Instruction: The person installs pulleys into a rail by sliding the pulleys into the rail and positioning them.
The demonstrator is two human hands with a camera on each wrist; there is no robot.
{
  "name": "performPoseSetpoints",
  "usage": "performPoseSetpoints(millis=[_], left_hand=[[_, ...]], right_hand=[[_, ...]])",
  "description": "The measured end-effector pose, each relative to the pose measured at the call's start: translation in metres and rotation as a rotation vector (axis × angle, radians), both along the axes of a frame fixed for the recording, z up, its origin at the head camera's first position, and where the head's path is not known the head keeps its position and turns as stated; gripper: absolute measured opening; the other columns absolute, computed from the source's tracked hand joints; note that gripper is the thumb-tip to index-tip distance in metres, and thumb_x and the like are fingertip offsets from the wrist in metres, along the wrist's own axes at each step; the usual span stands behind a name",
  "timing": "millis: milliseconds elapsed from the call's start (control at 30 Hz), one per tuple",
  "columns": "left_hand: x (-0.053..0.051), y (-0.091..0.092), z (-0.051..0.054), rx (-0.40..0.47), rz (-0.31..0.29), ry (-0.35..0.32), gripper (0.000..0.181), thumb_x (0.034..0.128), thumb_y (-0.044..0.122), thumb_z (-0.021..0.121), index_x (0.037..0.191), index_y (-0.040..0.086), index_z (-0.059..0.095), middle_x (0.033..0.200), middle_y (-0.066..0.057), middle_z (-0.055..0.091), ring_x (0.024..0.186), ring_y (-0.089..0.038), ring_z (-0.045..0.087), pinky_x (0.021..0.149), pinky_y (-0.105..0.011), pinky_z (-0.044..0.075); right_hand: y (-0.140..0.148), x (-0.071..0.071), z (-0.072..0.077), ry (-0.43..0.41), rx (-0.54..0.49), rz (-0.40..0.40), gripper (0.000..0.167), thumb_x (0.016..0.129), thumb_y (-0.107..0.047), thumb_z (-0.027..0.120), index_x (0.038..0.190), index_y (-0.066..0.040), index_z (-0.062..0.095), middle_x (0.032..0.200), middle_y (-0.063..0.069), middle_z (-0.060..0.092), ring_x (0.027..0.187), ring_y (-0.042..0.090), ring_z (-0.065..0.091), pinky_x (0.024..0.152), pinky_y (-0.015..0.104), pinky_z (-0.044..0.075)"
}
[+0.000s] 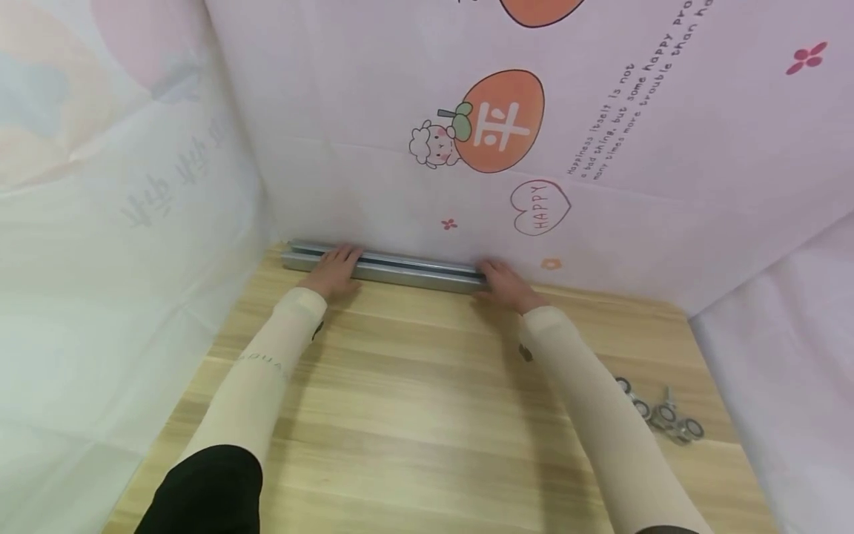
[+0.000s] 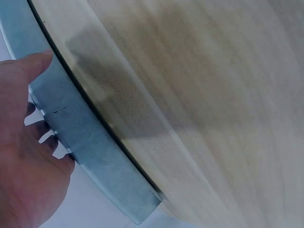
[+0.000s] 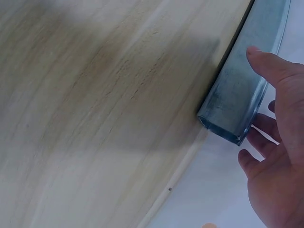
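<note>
- While both hands hold it, the metal rail [image 1: 416, 277] lies left to right along the far edge of the wooden board [image 1: 414, 371], just beside the patterned cloth [image 1: 373, 185], a dark slot running along it.
- The left hand [image 1: 333, 274] grips a little in from the left end, thumb on the near face, fingers bent round the far side.
- The right hand [image 1: 505, 288] takes the right end likewise; each grip is opened about as wide as the rail. How hard they squeeze, I cannot tell.
- Handling, by its look: stiff, fairly weighty, hardly fragile; its smooth faces may slip, and its cut ends may be sharp.
- Best hold: near both ends, thumb against fingers across the outer faces, clear of the slot.
- Wheeled metal fittings [image 1: 682, 426] lie to the right, nearer, well apart from it.
</note>
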State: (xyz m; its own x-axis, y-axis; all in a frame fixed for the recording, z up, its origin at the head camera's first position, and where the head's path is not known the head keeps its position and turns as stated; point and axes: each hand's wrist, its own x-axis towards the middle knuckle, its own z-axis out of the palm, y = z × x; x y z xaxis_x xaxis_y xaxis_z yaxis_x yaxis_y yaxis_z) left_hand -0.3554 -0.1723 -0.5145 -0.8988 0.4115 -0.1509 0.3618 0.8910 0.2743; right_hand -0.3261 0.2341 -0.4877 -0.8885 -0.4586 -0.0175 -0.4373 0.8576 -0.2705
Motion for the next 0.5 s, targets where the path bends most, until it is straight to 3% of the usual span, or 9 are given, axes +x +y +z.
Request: performPoseSetpoints(millis=[167,367,500], left_hand=[[-0.01,-0.005,-0.005,-0.009,0.005,-0.026,0.081,0.1053,0.022,0.065,0.167,0.001,0.017,0.173,-0.027,0.014,0.162,-0.044,0.007,0.132,-0.061,0.008],[-0.008,-0.005,0.005,0.008,0.056,-0.046,0.075,0.1057,0.013,0.064,0.166,-0.002,0.021,0.172,-0.029,0.017,0.161,-0.045,0.01,0.132,-0.061,0.009],[-0.006,-0.005,0.01,0.003,0.079,-0.023,0.074,0.1041,0.01,0.067,0.164,-0.002,0.025,0.171,-0.028,0.021,0.16,-0.044,0.015,0.132,-0.062,0.01]], right_hand=[[-0.002,-0.009,-0.005,-0.06,0.01,-0.021,0.075,0.094,-0.017,0.081,0.152,0.01,0.043,0.155,0.034,0.046,0.145,0.05,0.042,0.127,0.058,0.031],[-0.001,-0.017,-0.012,-0.08,-0.002,-0.023,0.075,0.092,-0.014,0.082,0.151,0.011,0.044,0.153,0.036,0.046,0.145,0.051,0.041,0.126,0.058,0.031],[0.001,-0.02,-0.016,-0.047,0.01,-0.011,0.07,0.09,-0.009,0.083,0.148,0.012,0.048,0.151,0.035,0.048,0.144,0.049,0.043,0.126,0.058,0.033]])
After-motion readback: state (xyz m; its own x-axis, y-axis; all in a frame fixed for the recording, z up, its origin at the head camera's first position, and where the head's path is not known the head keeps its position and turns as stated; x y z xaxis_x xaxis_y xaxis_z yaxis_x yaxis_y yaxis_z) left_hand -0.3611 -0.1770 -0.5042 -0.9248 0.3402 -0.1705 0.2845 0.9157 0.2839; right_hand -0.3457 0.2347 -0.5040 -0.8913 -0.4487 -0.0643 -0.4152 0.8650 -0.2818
